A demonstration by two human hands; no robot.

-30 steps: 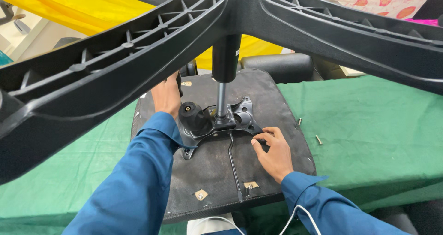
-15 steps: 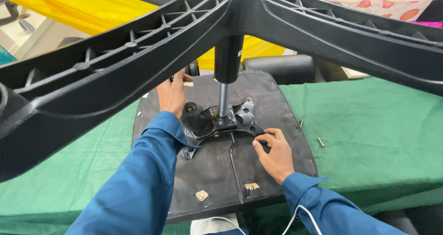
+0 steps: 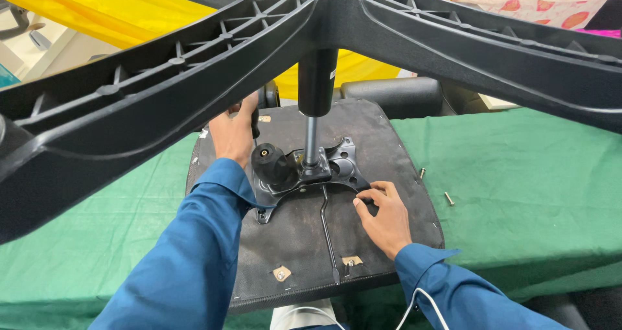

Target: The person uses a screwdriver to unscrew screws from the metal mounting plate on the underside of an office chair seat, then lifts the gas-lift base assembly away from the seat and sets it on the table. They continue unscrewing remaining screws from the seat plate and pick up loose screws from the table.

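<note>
The right hand [image 3: 383,214] rests on the near right part of the upturned black fabric-covered chair seat [image 3: 304,239], fingers curled together and pinched at the edge of the black metal tilt mechanism plate [image 3: 324,171]; what they pinch is too small to tell. A thin black lever rod [image 3: 328,229] runs from the plate toward the seat's near edge. The seat lies flat on the green cloth-covered table [image 3: 538,194], underside up. Two small loose screws [image 3: 448,198] lie on the cloth just right of the seat.

Farther in, the left hand [image 3: 234,132] grips the far left seat edge, fingers wrapped over it. Beside it stands a black round adjustment knob [image 3: 272,165].

The chrome and black gas lift cylinder [image 3: 313,116] rises from the plate, long axis vertical, pointing up into the hub of the black ribbed plastic star base [image 3: 311,19].

Risk, as a judgement: the raised base makes the assembly top-heavy; a sideways push could tilt it. Loose screws may roll off.
</note>
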